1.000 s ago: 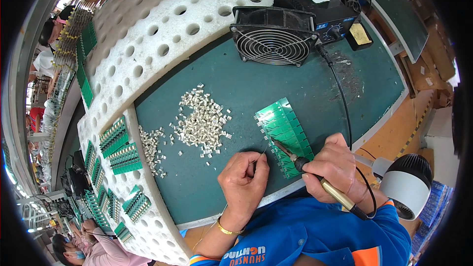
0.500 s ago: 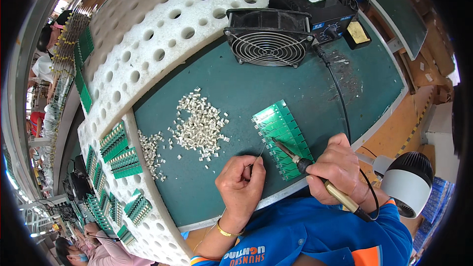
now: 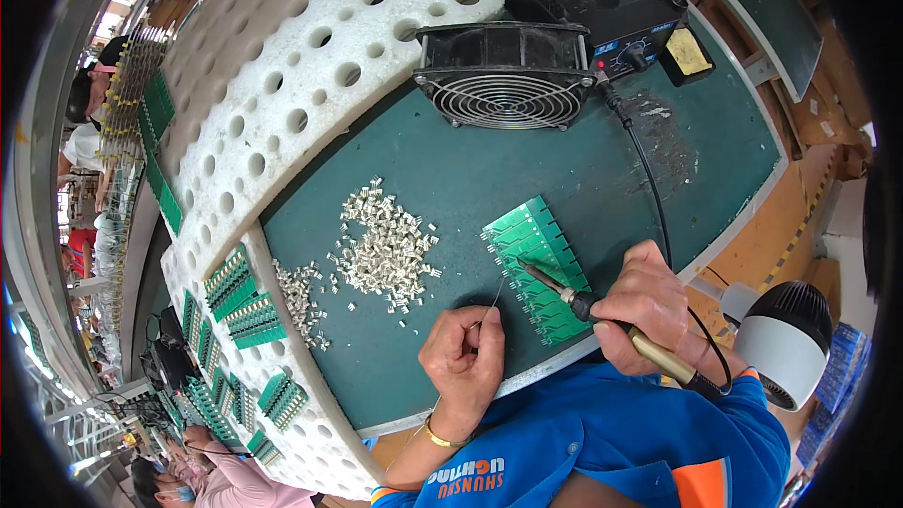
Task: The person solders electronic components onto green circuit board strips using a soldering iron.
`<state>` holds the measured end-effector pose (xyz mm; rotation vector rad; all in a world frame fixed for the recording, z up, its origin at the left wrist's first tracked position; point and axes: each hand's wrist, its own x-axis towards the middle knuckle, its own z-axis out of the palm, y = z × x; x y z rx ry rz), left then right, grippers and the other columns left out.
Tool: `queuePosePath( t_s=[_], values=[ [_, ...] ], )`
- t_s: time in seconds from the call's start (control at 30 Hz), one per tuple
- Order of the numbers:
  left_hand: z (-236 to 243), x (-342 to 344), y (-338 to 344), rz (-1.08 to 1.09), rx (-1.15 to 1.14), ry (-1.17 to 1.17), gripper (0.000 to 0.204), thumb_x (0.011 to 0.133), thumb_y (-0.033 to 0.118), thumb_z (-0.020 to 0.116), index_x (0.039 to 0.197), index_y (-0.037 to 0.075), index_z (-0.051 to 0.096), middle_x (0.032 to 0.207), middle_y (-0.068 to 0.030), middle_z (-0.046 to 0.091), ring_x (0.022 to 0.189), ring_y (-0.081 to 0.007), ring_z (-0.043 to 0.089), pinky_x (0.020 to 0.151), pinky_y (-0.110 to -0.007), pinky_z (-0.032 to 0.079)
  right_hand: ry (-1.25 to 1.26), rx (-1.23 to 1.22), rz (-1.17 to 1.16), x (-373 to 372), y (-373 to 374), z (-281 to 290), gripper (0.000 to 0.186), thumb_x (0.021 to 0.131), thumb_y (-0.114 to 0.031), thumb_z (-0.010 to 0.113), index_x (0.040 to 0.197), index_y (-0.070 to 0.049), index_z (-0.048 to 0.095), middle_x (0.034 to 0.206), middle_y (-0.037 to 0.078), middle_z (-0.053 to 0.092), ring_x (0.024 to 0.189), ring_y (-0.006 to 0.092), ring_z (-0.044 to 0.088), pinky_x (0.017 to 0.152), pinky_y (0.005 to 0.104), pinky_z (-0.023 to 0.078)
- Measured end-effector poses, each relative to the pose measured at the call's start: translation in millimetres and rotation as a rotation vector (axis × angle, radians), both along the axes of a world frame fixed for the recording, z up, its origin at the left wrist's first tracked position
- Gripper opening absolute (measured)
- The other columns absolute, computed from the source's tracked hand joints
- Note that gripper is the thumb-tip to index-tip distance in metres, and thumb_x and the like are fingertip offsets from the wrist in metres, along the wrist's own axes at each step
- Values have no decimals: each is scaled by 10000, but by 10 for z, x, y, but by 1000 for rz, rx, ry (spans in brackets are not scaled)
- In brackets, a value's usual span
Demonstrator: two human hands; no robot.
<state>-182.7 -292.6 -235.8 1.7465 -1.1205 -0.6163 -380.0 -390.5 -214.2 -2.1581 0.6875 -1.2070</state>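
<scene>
My right hand grips a soldering iron; its tip rests at the left edge of a green circuit board panel, near small pins along that edge. My left hand is closed round a thin solder wire, whose end reaches that same edge beside the tip. The panel lies on the dark green mat. To its left are two loose piles of small silvery connectors.
White perforated foam sheets hold green boards at the left. A black fan, soldering station and sponge holder stand at the back. A white cylindrical device is at the right. Co-workers sit at the left.
The iron and both hands have shifted slightly against the panel, staying at its left edge with the same things held. The view has shifted a little.
</scene>
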Motion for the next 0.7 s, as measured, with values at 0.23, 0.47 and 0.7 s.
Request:
queuePosePath(
  t_s=[0.23,0.47,0.7],
  values=[
    [12,4,1,-17,-6,-48,68,903,29,722,873,5,666,648,63,457,562,-17,348,503,-201,274,-43,35,50,-37,-79,-65,160,822,-122,716,943,-74,622,637,17,555,517,191,502,613,359,387],
    [66,3,-28,-31,1,-140,73,893,37,732,872,1,672,641,29,465,556,-42,369,508,-221,295,-63,54,75,-41,-133,-100,153,848,-141,707,957,-69,626,666,15,555,546,195,501,620,361,412],
    [48,8,-13,-34,-11,-120,68,891,32,730,874,-4,674,650,19,475,559,-49,378,509,-228,303,-83,56,96,-39,-154,-128,174,863,-163,709,976,-54,632,686,33,565,563,206,514,597,364,433]
  ],
)
